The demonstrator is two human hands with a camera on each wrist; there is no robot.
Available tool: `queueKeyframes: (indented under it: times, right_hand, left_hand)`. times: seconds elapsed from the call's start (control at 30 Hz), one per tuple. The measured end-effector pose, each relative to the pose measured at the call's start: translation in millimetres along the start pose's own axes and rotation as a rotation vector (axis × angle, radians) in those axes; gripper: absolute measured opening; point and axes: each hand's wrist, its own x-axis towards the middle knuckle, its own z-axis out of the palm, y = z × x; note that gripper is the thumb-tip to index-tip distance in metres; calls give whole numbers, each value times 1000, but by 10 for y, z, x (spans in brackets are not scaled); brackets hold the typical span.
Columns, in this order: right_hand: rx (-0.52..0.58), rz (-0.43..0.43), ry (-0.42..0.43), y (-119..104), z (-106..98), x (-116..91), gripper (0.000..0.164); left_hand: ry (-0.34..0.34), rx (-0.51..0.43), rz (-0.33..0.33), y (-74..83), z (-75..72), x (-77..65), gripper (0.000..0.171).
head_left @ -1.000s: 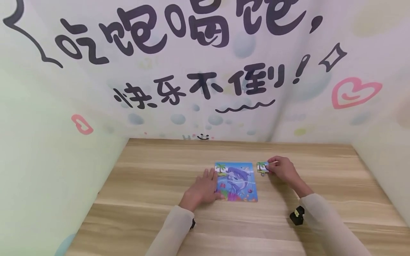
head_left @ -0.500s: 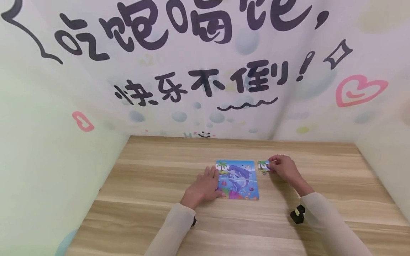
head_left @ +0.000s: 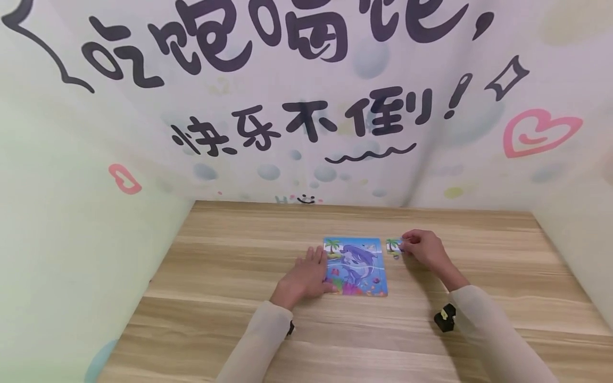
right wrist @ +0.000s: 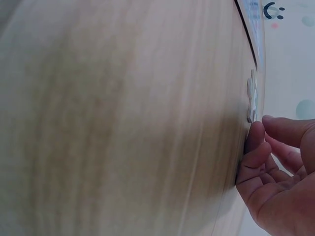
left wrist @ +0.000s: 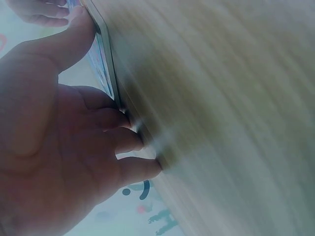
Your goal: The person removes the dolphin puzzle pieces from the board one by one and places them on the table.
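Observation:
A square dolphin jigsaw puzzle lies flat on the wooden table in the head view, a palm tree showing at its upper left. My left hand rests along its left edge, fingers extended; in the left wrist view the thumb of the left hand lies on the puzzle's rim and the fingertips touch the tabletop. To the right of the puzzle, my right hand pinches a small puzzle piece with a palm tree on it, apart from the puzzle. Part of that piece is hidden by the fingers of the right hand.
The wooden table meets a printed wall just beyond the puzzle. Pale walls stand at the left and right. A black wrist device hangs under the right sleeve.
The head view has tilted slightly, so the puzzle and hands appear a little higher and farther right. Both hands keep their places on the puzzle and the piece.

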Motion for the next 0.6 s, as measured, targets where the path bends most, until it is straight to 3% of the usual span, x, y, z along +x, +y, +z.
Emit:
queueKeyframes:
  times: [0.6]
  right_hand:
    - [2,-3,27,-52,20,29,27]
  left_hand:
    - [-5,4,19,20,-55,-31,92]
